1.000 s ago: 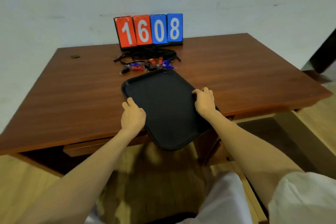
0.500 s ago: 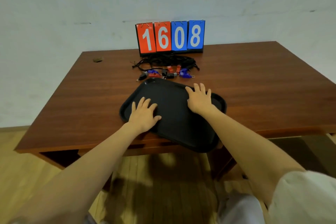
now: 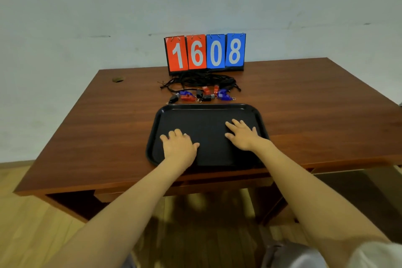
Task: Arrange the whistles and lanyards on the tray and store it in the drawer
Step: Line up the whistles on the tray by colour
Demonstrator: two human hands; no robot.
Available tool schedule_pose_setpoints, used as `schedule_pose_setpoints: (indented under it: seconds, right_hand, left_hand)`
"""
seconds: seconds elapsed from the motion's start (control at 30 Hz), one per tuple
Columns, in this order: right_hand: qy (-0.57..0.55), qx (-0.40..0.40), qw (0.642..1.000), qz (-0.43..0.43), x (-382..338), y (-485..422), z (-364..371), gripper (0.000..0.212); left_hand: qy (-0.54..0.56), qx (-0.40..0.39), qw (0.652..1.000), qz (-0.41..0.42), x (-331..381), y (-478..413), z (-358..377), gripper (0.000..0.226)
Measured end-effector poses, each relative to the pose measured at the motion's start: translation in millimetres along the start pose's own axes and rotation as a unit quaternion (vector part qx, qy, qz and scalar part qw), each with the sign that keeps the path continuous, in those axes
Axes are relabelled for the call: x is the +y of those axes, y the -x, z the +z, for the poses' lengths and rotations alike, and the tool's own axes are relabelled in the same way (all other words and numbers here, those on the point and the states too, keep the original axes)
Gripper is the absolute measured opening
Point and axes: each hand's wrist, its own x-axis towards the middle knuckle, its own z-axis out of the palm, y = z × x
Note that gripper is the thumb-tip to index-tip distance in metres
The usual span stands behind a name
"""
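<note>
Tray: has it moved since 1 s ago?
Yes. The tray hung skewed over the desk's front edge; now it lies square on the desk, pushed back from that edge, its far rim just short of the whistles.

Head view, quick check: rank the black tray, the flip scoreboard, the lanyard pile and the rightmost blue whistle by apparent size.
1. black tray
2. flip scoreboard
3. lanyard pile, as wide as the scoreboard but flatter
4. rightmost blue whistle
The tray is nearest the camera, so its lead is partly perspective.
</note>
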Motion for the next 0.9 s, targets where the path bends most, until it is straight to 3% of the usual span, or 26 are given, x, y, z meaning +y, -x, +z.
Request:
schedule_pose_setpoints:
  seconds: [0.17,0.9]
  right_hand:
    - [-0.004,-0.01,1.0,-0.017,2.5,-9.0,-8.6,0.056]
    - [0.023,-0.001,0.998,-0.053,11.2,-8.0,-10.7,0.054]
  left_hand:
    - [0.152,-0.023,0.987,0.034,-19.8,-16.2,17.5,0.06]
    - [0.115,-0.038,0.992,0.028,-11.5,-10.2,3.9,0.059]
